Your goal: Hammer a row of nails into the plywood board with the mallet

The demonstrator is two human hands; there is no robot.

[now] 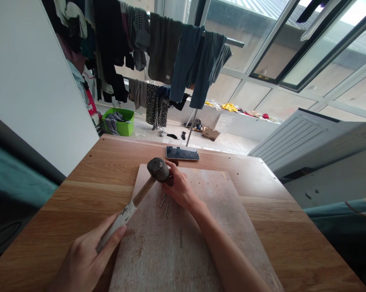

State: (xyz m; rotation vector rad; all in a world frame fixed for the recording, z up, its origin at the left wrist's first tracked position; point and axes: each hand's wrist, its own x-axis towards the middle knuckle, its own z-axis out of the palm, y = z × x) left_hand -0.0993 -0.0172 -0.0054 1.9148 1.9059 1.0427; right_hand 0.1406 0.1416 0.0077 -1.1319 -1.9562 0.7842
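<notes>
The left hand (88,255) is wrapped around the end of the hammer's (142,192) wooden handle. The hammer points up and away from that hand, with its dark head over the far part of the board (201,251). The right hand (178,184) sits right beside the hammer head, fingers pinched on something small I cannot make out. A few nails (164,202) lie just below that hand
</notes>
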